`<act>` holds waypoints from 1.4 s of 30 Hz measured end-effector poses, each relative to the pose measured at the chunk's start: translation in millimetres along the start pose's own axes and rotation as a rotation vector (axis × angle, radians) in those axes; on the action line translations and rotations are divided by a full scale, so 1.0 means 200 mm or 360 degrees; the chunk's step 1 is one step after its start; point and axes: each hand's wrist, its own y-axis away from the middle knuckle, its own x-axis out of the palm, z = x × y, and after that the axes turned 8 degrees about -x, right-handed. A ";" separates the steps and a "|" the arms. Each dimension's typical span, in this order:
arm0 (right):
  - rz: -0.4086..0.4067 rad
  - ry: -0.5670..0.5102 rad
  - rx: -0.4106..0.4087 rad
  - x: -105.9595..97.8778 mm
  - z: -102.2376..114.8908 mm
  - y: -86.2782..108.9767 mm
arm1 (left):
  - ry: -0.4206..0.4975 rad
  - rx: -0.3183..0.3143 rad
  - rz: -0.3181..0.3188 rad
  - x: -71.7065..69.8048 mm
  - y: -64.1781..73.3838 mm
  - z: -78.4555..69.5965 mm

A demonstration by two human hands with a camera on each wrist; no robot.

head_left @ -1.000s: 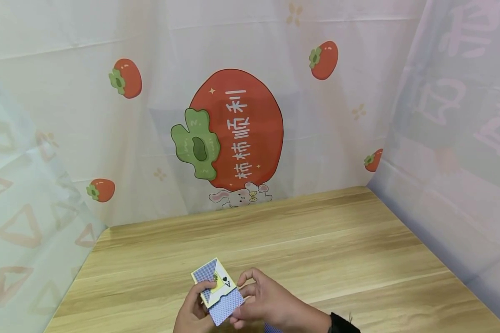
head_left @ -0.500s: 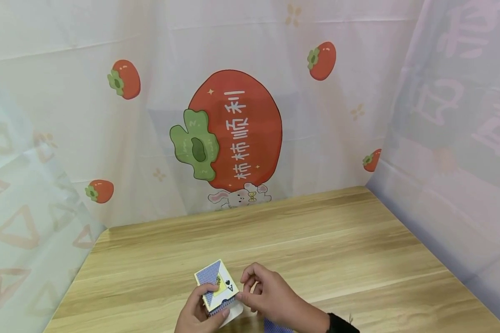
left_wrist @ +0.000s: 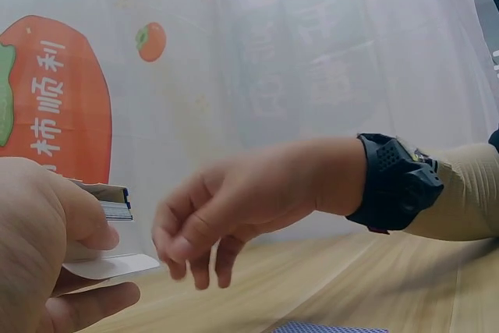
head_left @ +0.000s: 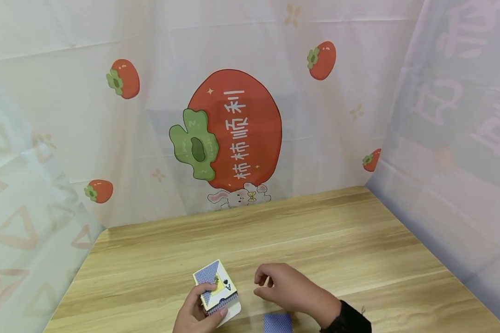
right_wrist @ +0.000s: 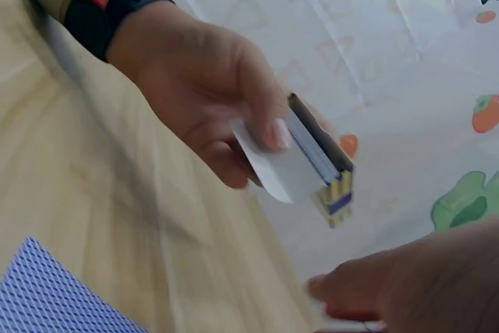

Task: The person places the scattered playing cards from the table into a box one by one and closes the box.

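My left hand (head_left: 201,309) grips a playing card box (head_left: 218,284), its blue-patterned face with an ace of spades print turned up. The thumb presses at the open end, where a white flap (right_wrist: 273,169) sticks out. Inside the box the edges of a stack of cards (right_wrist: 312,144) show. My right hand (head_left: 285,286) hovers to the right of the box, apart from it, with loosely bent fingers and nothing between them. Below it, a blue-patterned card or stack (head_left: 277,323) lies on the table, cut off by the head view's lower edge.
The wood-grain table (head_left: 316,231) is bounded at the back and sides by light cloth walls (head_left: 150,37) printed with persimmons. Dark bands with boxy devices sit on both wrists, one of them on the right wrist (left_wrist: 398,185).
Blue-patterned cards that stuck out of the box have gone inside, and the white flap now shows. My right hand has let go and drawn away to the right.
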 end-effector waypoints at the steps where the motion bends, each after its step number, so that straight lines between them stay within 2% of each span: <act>1: 0.0049 0.0067 0.0032 -0.02 -0.01 0.01 | -0.0007 0.0006 0.0000 0.00 0.00 0.00; 6: 0.0243 0.0385 0.0191 -0.09 -0.05 0.04 | -0.0010 -0.0011 -0.0017 0.00 0.00 -0.01; 9: 0.0272 0.0505 0.0272 -0.13 -0.08 0.05 | -0.0006 -0.0035 -0.0025 0.00 0.00 0.00; 15: 0.0315 0.0622 0.0441 -0.17 -0.12 0.06 | -0.0010 -0.0018 -0.0032 -0.01 0.00 0.01; 19: 0.0403 0.0592 0.0502 -0.17 -0.12 0.07 | -0.0015 -0.0001 -0.0045 -0.01 0.00 0.01; 28: 0.0495 0.0507 0.0380 -0.11 -0.04 0.07 | -0.0026 0.0001 -0.0071 0.00 -0.01 -0.01; 37: 0.0478 0.0768 0.0231 0.06 0.04 0.06 | -0.0034 0.0026 -0.0083 -0.01 -0.01 -0.01; 42: 0.0588 0.0922 0.0054 0.10 0.06 0.08 | -0.0029 0.0030 -0.0080 -0.01 -0.01 -0.01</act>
